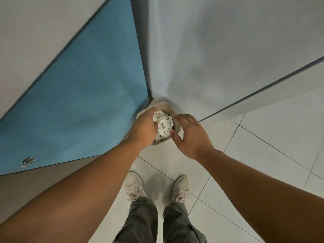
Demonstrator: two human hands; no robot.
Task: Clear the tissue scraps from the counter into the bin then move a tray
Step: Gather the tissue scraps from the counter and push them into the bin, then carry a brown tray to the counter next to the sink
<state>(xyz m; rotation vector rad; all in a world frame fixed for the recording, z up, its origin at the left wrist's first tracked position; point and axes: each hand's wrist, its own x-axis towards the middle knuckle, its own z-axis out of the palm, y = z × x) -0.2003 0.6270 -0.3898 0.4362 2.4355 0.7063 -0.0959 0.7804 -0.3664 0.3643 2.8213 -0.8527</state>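
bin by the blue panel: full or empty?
Full. White tissue scraps fill the bin up to its rim. How deep the pile goes: cannot tell.

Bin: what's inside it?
White tissue scraps fill the bin to the rim. The left hand covers its left side, the right hand part of the right rim; anything beneath is hidden.

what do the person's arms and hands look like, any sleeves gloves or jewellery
The left hand and right hand are bare: no gloves, rings or bands visible. The left arm and right arm are uncovered to the frame edge, with no sleeves or watch in view.
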